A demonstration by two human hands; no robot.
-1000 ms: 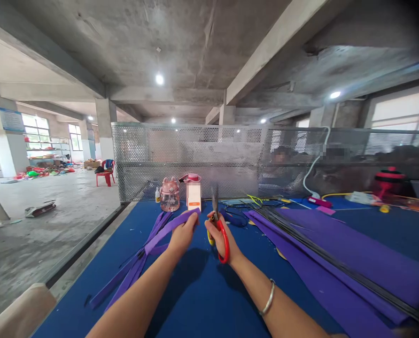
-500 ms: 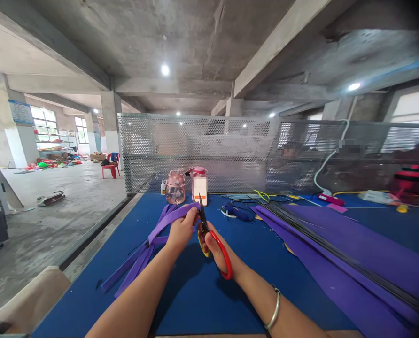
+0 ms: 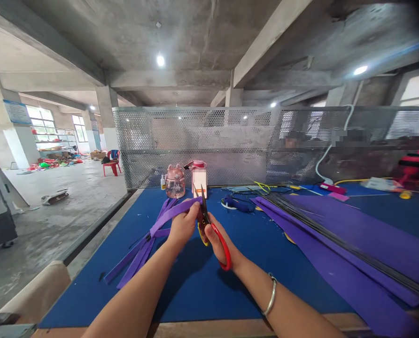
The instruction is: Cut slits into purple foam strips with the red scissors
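Observation:
Between thumb and fingers, my left hand [image 3: 184, 226] pinches a purple fabric strip [image 3: 170, 214] close to its end. That strip runs down to the left, onto several more purple strips [image 3: 135, 263] lying on the table. My right hand [image 3: 216, 238] grips a pair of scissors [image 3: 224, 246] with red and yellow handles and dark blades. The blades point away from me and stand apart, right at the strip's end beside my left fingertips. Some right-hand fingers are hidden behind the handles.
On the blue table [image 3: 244, 281], a pink bottle [image 3: 175, 180], a small white bottle [image 3: 163, 182] and a lit phone [image 3: 200, 182] stand at the back. Large purple sheets [image 3: 336, 272] with thin black strips [image 3: 322, 230] cover the right side. A perforated metal screen [image 3: 195, 136] borders the back.
The scissor blades have opened wider at the strip's end. Both hands stay close together, and the whole view has shifted slightly.

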